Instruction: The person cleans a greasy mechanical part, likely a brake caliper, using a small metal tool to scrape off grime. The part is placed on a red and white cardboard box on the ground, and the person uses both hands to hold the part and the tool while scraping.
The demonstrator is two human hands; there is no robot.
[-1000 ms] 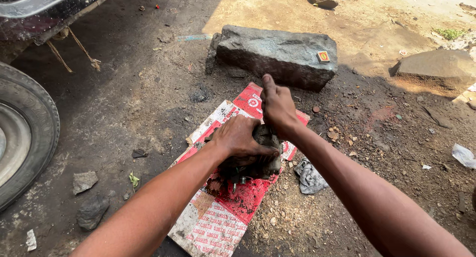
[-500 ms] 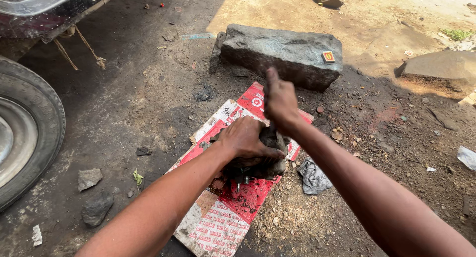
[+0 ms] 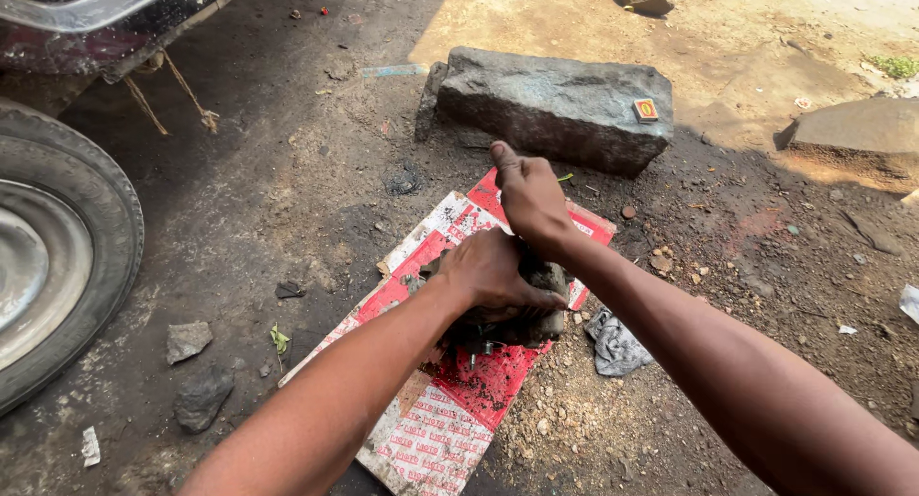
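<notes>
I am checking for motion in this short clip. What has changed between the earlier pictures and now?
Very little changed. The left hand keeps gripping the dirty metal part on the red and white cardboard, and the right hand stays on its far side, thumb raised; nothing was taken or let go. The big stone, the grey rag and the tyre lie as before.

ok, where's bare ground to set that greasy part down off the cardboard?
Free: the dark dirt between the tyre and the red cardboard sheet, and the gravel right of the grey rag. Crowded: the cardboard under both hands, left hand and right hand on the greasy part, stone block just beyond.
</notes>
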